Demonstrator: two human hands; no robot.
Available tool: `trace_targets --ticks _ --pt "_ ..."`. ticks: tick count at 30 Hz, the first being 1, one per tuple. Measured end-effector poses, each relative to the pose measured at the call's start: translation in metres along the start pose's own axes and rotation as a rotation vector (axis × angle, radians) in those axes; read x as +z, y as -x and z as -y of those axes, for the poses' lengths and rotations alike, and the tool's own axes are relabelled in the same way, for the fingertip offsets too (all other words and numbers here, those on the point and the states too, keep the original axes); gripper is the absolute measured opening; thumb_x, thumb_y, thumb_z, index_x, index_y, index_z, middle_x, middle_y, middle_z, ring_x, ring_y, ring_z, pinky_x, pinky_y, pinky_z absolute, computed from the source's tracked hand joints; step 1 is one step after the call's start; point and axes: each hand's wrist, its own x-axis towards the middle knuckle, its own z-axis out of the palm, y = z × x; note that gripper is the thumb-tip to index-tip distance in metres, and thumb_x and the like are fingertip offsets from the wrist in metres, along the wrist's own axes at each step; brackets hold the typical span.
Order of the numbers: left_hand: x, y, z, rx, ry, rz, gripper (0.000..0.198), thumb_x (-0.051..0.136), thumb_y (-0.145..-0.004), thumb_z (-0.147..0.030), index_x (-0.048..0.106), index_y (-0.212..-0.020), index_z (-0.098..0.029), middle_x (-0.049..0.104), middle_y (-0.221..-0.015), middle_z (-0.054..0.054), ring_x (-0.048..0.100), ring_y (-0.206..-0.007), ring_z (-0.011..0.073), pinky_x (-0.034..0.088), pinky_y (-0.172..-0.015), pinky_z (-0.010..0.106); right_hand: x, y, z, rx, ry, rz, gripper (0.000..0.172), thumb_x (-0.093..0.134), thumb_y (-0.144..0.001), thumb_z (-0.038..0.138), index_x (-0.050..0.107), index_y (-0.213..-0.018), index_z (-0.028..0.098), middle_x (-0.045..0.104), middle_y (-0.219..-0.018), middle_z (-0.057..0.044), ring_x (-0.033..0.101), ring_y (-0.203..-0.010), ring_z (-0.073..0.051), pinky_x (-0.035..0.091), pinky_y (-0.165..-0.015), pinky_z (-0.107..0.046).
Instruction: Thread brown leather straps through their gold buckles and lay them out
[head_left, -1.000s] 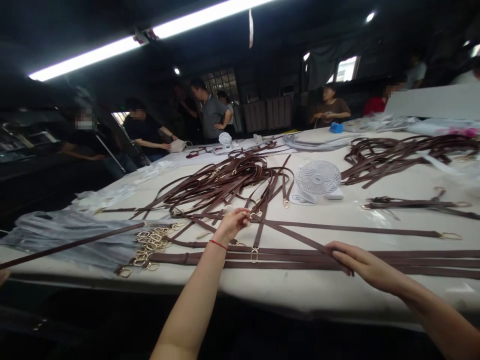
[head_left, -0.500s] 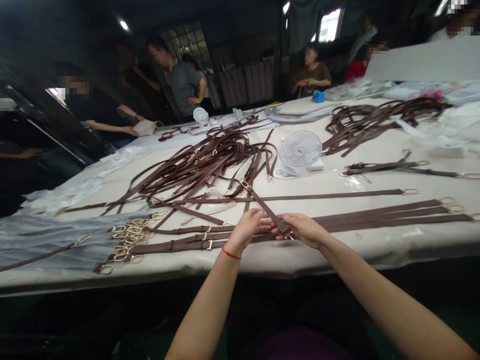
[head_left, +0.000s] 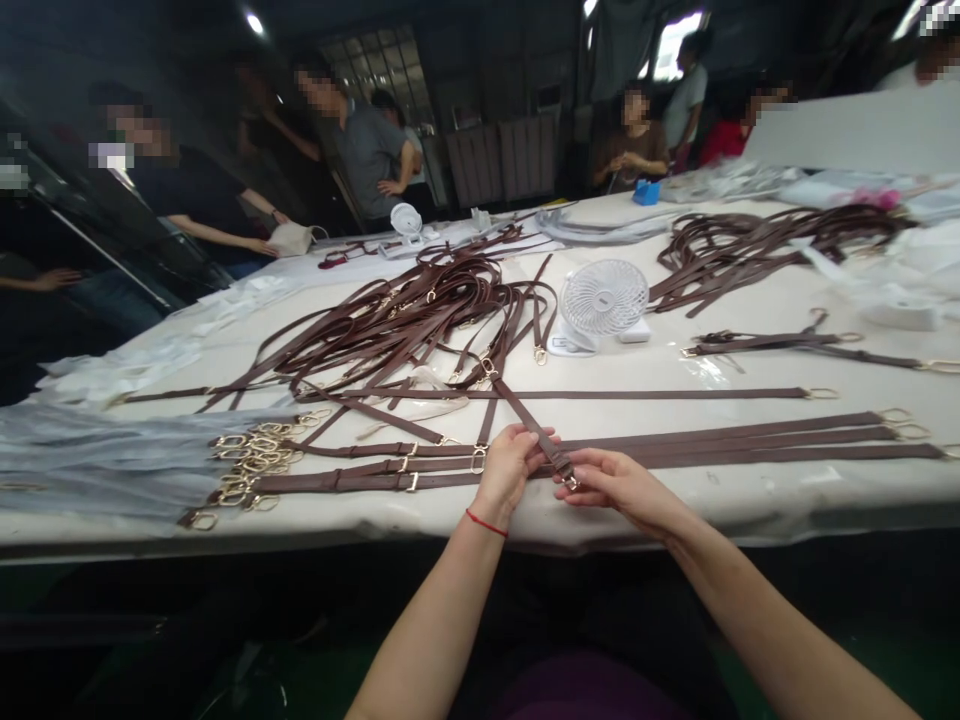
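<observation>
pinching the strap (head_left: pixel 534 428) end with your left hand (head_left: pixel 510 468) and right hand (head_left: pixel 616 482); few straightened straps (head_left: pixel 750 441) done, tangled pile (head_left: pixel 405 322) left to do

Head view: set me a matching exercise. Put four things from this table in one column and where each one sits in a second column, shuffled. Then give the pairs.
Things
1. white fan
2. gold rings
3. brown strap
4. blue box

Places
A. pinched between the left hand and the right hand
B. at the far edge of the table
C. heaped at the left ends of the flat-laid straps
D. standing mid-table, right of the big strap heap

Pairs: 1-D, 2-C, 3-A, 4-B.
</observation>
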Motion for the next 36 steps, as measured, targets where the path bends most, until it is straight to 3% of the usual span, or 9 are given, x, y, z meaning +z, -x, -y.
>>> trace_targets --ticks 3,7,12,16,20,26,30,33,36 --pt "0.004 0.006 0.001 -0.028 0.022 0.029 0.016 0.066 -0.08 -0.019 0.056 -0.09 -0.009 0.068 -0.102 0.018 0.068 -0.089 0.0234 0.055 -0.079 0.036 -0.002 0.0 -0.006 0.043 0.066 -0.063 0.034 0.072 -0.078 0.034 0.061 -0.103 0.014 0.072 -0.089 -0.009 0.073 -0.081 -0.02 0.06 -0.075 -0.028" --pt "0.01 0.023 0.009 -0.126 0.023 0.167 0.031 0.071 -0.079 -0.032 0.06 -0.097 -0.01 0.067 -0.103 0.016 0.066 -0.081 0.0173 0.052 -0.067 0.025 -0.001 -0.004 -0.011 -0.012 0.075 -0.119 0.039 0.075 -0.074 0.039 0.056 -0.099 0.017 0.072 -0.083 -0.005 0.072 -0.075 -0.018 0.06 -0.072 -0.027" --pt "0.009 0.039 0.015 -0.147 -0.002 0.103 0.032 0.075 -0.073 -0.03 0.06 -0.092 -0.01 0.065 -0.082 0.006 0.062 -0.069 0.0113 0.051 -0.064 0.022 0.002 -0.004 -0.017 -0.038 0.239 -0.078 0.046 0.069 -0.073 0.058 0.049 -0.09 0.02 0.068 -0.068 -0.001 0.069 -0.06 -0.017 0.056 -0.056 -0.026" --pt "0.003 0.042 0.015 -0.188 -0.02 0.1 0.034 0.075 -0.072 -0.032 0.055 -0.09 -0.011 0.067 -0.084 0.009 0.067 -0.072 0.0181 0.056 -0.069 0.031 -0.008 0.001 -0.016 -0.109 0.538 -0.118 0.041 0.051 -0.085 0.062 0.05 -0.083 0.021 0.061 -0.056 0.002 0.053 -0.039 -0.011 0.038 -0.038 -0.021" --pt "-0.003 0.045 0.015 -0.246 -0.007 0.093 0.033 0.071 -0.077 -0.031 0.049 -0.091 -0.013 0.069 -0.093 0.016 0.071 -0.08 0.0254 0.057 -0.069 0.034 -0.042 -0.004 0.0 -0.262 0.898 -0.345 0.036 0.043 -0.092 0.051 0.054 -0.076 0.021 0.062 -0.06 0.001 0.056 -0.05 -0.013 0.044 -0.053 -0.026" --pt "-0.008 0.05 0.016 -0.23 0.017 0.125 0.03 0.071 -0.078 -0.023 0.05 -0.094 -0.011 0.068 -0.102 0.019 0.07 -0.087 0.0251 0.056 -0.081 0.035 -0.102 -0.049 0.03 -0.448 1.42 -0.581 0.025 0.045 -0.09 0.029 0.062 -0.104 0.016 0.067 -0.109 -0.012 0.061 -0.098 -0.027 0.045 -0.089 -0.037" --pt "-0.008 0.049 0.017 -0.218 0.037 0.102 0.029 0.072 -0.077 -0.019 0.052 -0.095 -0.009 0.068 -0.097 0.018 0.07 -0.087 0.0243 0.056 -0.084 0.036 -0.116 -0.082 0.041 -0.38 1.718 -0.553 0.034 0.048 -0.087 0.02 0.059 -0.118 0.011 0.06 -0.125 -0.017 0.052 -0.115 -0.03 0.041 -0.097 -0.04" --pt "-0.008 0.05 0.016 -0.202 0.03 0.082 0.028 0.072 -0.077 -0.02 0.052 -0.093 -0.009 0.068 -0.096 0.017 0.07 -0.087 0.0235 0.056 -0.082 0.034 -0.118 -0.092 0.046 -0.231 1.822 -0.495 0.03 0.05 -0.087 0.02 0.061 -0.114 0.014 0.063 -0.116 -0.016 0.053 -0.109 -0.031 0.043 -0.089 -0.041" --pt "-0.01 0.051 0.012 -0.187 0.014 0.071 0.028 0.073 -0.076 -0.021 0.052 -0.09 -0.01 0.069 -0.095 0.017 0.07 -0.087 0.0239 0.057 -0.081 0.034 -0.122 -0.09 0.051 -0.21 1.858 -0.439 0.02 0.05 -0.087 0.02 0.064 -0.101 0.016 0.063 -0.104 -0.014 0.054 -0.102 -0.029 0.043 -0.083 -0.038"
